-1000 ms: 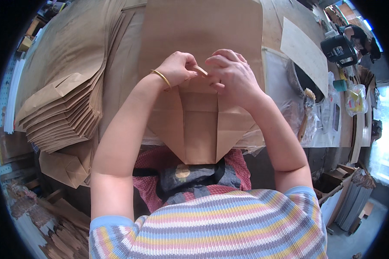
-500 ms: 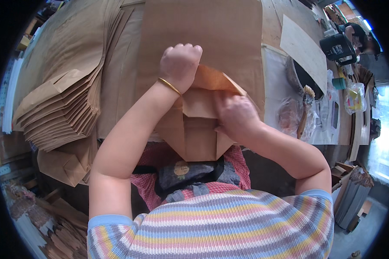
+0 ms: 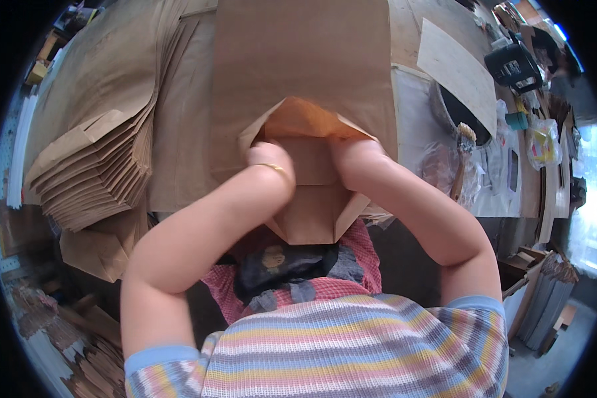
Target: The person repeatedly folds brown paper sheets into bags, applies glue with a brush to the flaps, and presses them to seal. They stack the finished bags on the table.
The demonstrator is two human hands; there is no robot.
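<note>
A large brown paper bag point(image 3: 302, 60) lies in front of me, its near end spread into an angular opening with an orange-brown inside. At the left of that opening is my left hand point(image 3: 270, 156), a gold bangle on its wrist, its fingers hidden by the paper and blur. My right hand point(image 3: 359, 156) reaches in at the right side, under the raised edge, and its fingers are hidden too. Between the hands the bag's folded flap point(image 3: 312, 222) narrows toward me and reaches the table's front edge.
Fanned, folded brown bags point(image 3: 96, 176) are stacked at the left, with another folded bag point(image 3: 93, 252) hanging below. To the right are a wooden-handled brush point(image 3: 463, 159), a dark basin point(image 3: 454, 109) partly under a pale board point(image 3: 458, 76), and a black jug-like container point(image 3: 514, 66).
My left hand has come down from above the bag to the left side of its opening. The left edge of the opening is now raised and spread wider. My right hand has shifted slightly.
</note>
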